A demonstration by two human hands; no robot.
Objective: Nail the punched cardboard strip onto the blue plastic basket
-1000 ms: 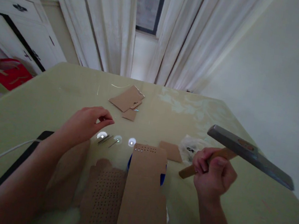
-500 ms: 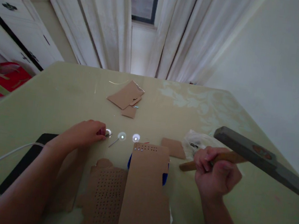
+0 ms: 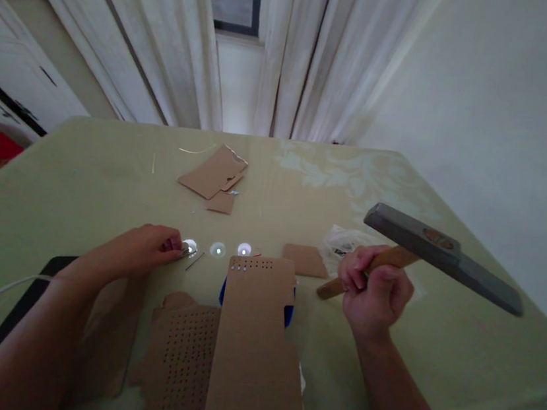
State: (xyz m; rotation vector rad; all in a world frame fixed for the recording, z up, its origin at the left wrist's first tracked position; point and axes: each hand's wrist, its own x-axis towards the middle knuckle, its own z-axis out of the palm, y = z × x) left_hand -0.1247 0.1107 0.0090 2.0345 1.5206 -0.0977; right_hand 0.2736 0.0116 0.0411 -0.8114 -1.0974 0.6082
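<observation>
Across the middle and lower part of the frame spreads a pale green table [image 3: 298, 201], with white curtains [image 3: 167, 52] behind it at the top and a plain wall [image 3: 516, 95] at the upper right. At bottom centre lies a long cardboard strip [image 3: 249, 361], small holes lined up along its far end and bright specks in three of them; a blue object [image 3: 288, 315] shows from under its sides. Left of it, touching its edge, is a cardboard sheet [image 3: 190, 348] dotted with many holes. Right of centre, a hammer [image 3: 428, 245] is held above the table, its long grey head slanting down to the right. The right hand [image 3: 377, 291] is wrapped firmly round its wooden handle. The left hand [image 3: 151, 248], left of centre, has its fingers drawn narrowly together at a few thin nails [image 3: 190, 252]; whether it grips them I cannot tell. Cardboard scraps [image 3: 211, 174] overlap above centre, and a crumpled clear bag [image 3: 339, 241] sits between a small cardboard piece [image 3: 304, 260] and the right hand. Smallest, a single nail [image 3: 195, 261] lies slantwise just beside the left fingertips.
</observation>
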